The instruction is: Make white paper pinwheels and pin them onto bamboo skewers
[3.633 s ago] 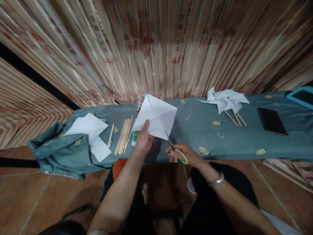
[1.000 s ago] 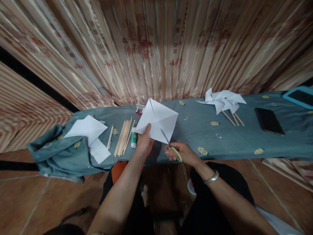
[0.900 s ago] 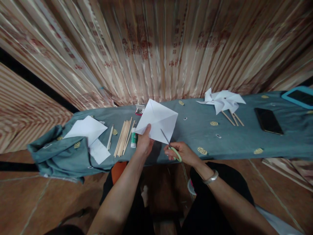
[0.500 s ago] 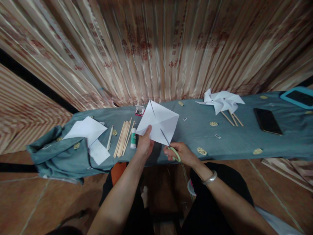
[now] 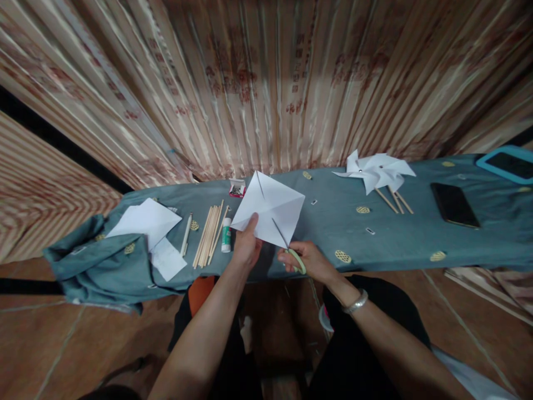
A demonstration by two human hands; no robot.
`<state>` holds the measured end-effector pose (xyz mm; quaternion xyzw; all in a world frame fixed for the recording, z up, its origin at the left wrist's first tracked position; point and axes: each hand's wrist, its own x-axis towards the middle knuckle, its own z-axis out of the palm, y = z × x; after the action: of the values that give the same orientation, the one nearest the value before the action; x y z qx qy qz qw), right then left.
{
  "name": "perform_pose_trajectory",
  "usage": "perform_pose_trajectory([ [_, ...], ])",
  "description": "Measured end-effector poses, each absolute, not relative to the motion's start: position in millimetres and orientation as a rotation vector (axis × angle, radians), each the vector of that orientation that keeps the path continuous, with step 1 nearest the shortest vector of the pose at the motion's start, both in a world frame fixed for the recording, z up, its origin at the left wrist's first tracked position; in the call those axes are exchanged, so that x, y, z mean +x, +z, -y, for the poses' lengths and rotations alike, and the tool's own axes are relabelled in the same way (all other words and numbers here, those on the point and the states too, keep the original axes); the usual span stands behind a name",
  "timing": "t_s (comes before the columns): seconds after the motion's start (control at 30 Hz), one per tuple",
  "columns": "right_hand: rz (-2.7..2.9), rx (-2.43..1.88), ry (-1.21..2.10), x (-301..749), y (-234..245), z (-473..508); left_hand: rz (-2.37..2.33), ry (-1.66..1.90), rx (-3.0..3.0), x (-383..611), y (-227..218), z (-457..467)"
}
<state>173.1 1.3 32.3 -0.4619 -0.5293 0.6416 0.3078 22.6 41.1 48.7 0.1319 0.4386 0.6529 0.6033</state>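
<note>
Head view (only view). Clock directions taken from the paper sheet [image 5: 280, 201], which is held up over the near-middle part of the cloth-covered desk [image 5: 320, 236].

Left hand [image 5: 247, 244], at 7 o'clock: pinching the sheet, thumb flat on top, fingers mostly hidden beneath. Right hand [image 5: 310, 259], at 5 o'clock: closed around the green handles of the scissors [image 5: 297, 257]; a blade lies over the sheet's 5 o'clock corner, pointing inward. Blade gap cannot be told. A dark slit-like line runs inward from the 11 o'clock corner.

Neighbours: pin box [image 5: 237, 190] at 10, glue stick [image 5: 226, 236] at 8, wooden sticks [image 5: 208, 236] between 8 and 9, paper pinwheels [image 5: 385, 171] between 2 and 3.

Handling (judged): sheet very light, bendy, creased, apt to tear at slit ends; best gripped near its uncut middle, thumb above, fingers below. Scissors rigid; hold by the loops only
</note>
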Motion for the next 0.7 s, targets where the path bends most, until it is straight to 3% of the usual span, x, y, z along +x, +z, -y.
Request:
perform_pose_trajectory([
  [0.7,1.33,-1.252,1.688,169.5,30.9,-2.0,-0.959,1.489,0.295,24.5,47.2,-37.8],
])
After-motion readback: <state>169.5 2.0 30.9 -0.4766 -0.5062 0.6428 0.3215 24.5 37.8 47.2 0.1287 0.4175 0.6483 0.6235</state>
